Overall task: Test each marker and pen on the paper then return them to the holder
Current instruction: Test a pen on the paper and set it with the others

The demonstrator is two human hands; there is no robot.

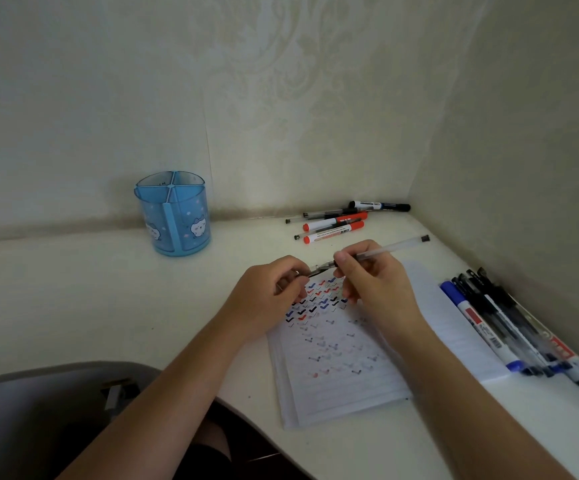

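Right grip (371, 278) holds clear gel pen (393, 248) by barrel; left grip (274, 289) pinches its tip end above ticked paper (336, 379).

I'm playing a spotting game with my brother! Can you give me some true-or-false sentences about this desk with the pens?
1. The right hand holds a clear pen. True.
2. The blue holder is full of pens. False: no pens show in it; they lie on the desk.
3. The paper has coloured tick marks. True.
4. The red markers lie on the paper. False: they lie on the desk behind it.
5. The left hand rests flat on the desk. False: it pinches the clear pen's front end.
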